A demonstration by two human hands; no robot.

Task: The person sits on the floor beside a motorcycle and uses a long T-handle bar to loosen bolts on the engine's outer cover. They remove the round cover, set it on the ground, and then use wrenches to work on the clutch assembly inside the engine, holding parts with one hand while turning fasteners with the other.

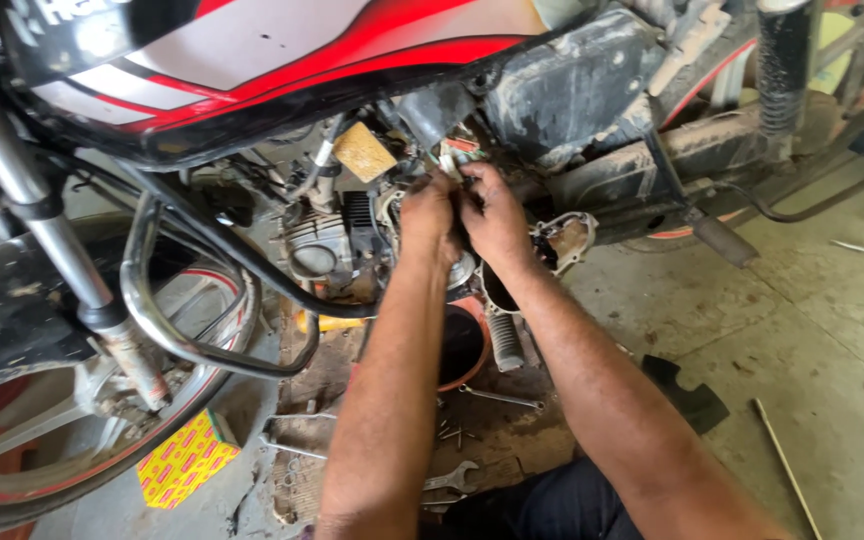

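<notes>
Hands meet at engine, fingers' grip untellable; crash guard nearby; spanner below.

A grey, stained concrete floor is seen in daylight, crossed by a thin joint line.

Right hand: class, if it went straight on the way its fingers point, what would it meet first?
The right hand points up at the small white-and-red part under the fuel tank, apparently already at its fingertips; depth is unclear.
</notes>
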